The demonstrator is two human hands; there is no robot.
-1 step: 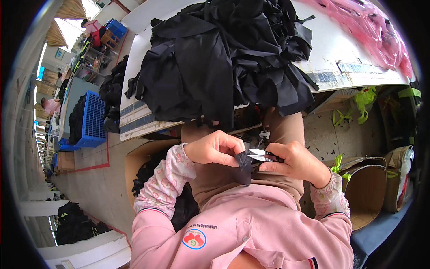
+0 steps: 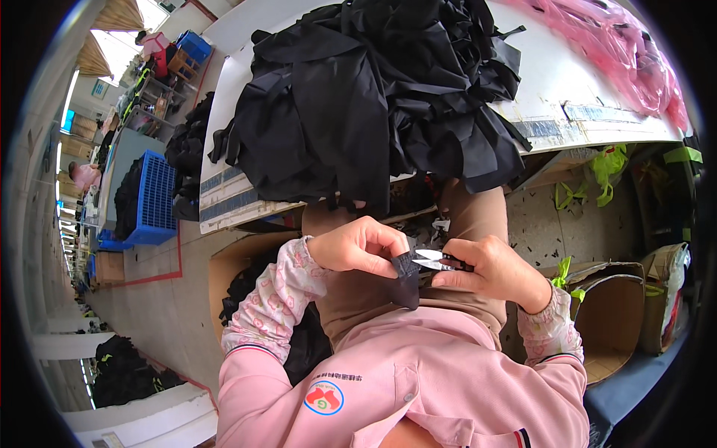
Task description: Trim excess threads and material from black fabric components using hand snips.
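Over my lap, my left hand pinches a small piece of black fabric, which hangs down from the fingers. My right hand grips small thread snips. Their silver blades point left and touch the top edge of the fabric piece. Both hands are close together, just below the table's front edge. Pink patterned sleeves cover my forearms.
A big pile of black fabric covers the white table, with a pink plastic bag at the far right. Cardboard boxes stand at my right. Another cardboard box with dark pieces is at my left. A blue crate sits farther left.
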